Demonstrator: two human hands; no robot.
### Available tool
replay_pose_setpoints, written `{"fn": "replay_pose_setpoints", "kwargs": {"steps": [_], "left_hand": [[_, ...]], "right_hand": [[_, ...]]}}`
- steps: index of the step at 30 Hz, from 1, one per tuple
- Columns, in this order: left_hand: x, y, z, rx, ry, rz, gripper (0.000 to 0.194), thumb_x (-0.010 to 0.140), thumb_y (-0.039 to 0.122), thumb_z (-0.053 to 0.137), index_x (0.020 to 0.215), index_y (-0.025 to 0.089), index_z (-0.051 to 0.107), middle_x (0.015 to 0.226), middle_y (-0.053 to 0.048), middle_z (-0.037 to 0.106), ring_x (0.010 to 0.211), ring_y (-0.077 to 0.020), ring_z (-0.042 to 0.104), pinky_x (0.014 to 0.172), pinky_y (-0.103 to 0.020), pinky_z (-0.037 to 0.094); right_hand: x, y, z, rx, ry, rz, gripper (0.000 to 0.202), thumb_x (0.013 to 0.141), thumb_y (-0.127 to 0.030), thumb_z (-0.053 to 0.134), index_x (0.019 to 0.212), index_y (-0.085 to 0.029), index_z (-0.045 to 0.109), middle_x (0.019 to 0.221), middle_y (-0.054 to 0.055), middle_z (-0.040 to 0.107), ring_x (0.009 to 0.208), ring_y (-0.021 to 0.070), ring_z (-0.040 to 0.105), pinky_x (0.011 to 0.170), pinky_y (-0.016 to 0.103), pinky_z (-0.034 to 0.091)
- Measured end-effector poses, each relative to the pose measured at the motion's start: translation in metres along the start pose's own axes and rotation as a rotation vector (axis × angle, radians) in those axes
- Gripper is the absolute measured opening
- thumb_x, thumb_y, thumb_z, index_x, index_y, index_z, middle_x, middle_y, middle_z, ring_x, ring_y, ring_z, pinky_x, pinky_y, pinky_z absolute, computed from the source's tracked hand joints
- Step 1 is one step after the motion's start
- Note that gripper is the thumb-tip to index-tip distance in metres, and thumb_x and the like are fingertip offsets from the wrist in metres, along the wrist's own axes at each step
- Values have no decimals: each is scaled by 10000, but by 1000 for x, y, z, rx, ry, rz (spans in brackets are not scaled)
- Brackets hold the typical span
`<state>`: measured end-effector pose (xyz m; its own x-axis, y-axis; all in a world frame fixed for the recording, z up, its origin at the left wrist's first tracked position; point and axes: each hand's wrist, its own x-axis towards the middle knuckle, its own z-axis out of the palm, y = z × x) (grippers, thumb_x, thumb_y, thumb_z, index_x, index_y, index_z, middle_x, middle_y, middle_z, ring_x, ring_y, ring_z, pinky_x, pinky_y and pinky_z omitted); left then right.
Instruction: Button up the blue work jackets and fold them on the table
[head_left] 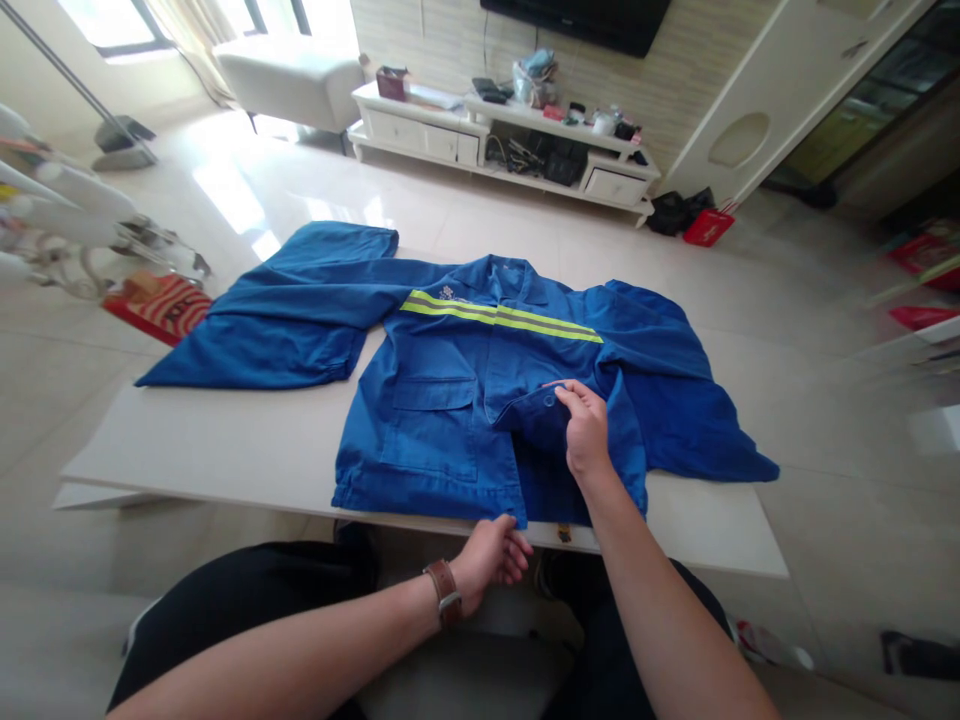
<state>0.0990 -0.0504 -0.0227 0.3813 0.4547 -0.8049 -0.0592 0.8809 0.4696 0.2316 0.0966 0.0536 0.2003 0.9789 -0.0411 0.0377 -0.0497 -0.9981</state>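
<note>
A blue work jacket (435,350) with a yellow and grey reflective stripe across its chest lies spread out, collar pointing away from me. Its sleeves reach out to both sides. My left hand (491,562), with a brown watch strap at the wrist, pinches the bottom corner of the front edge at the table's near side. Higher up, my right hand (586,420) grips the other front flap and holds it folded back, with a round button or snap showing beside the fingers.
The jacket lies on a low white table (195,440). Beyond it stands a white TV cabinet (420,135) with small items. A red patterned bag (161,305) is at the left, a red bag (707,227) at the back right. My legs are below the near edge.
</note>
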Motion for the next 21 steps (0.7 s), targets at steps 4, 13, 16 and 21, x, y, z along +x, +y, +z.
{"fn": "replay_pose_setpoints", "kwargs": {"steps": [4, 13, 16, 21], "left_hand": [[-5, 5, 3, 411, -349, -29, 470, 890, 459, 470, 630, 127, 678, 558, -57, 639, 506, -141, 588, 528, -243, 390], [-32, 98, -44, 1422, 318, 325, 309, 868, 418, 585, 798, 164, 746, 862, -150, 770, 839, -276, 737, 793, -351, 533], [-26, 111, -62, 1493, 544, 295, 368, 882, 474, 565, 930, 166, 761, 1046, -196, 766, 989, -345, 735, 812, -393, 554], [-10, 111, -70, 1472, 490, 289, 407, 826, 539, 622, 951, 179, 764, 1056, -190, 765, 1004, -374, 735, 809, -422, 576]], "right_hand": [[-5, -5, 1, 93, -164, 117, 282, 757, -415, 641, 657, -234, 450, 669, -11, 539, 615, 150, 415, 609, 281, 350], [-19, 4, 6, -305, -827, 326, 312, 727, -345, 615, 599, -215, 362, 608, -66, 288, 581, 99, 247, 537, 269, 201], [-25, 0, 9, -365, -1100, 319, 319, 751, -343, 615, 585, -204, 381, 590, -71, 289, 577, 91, 246, 544, 262, 209], [-30, -4, 13, -395, -1410, 318, 272, 792, -354, 625, 609, -177, 531, 575, -60, 415, 555, 90, 351, 552, 246, 281]]}}
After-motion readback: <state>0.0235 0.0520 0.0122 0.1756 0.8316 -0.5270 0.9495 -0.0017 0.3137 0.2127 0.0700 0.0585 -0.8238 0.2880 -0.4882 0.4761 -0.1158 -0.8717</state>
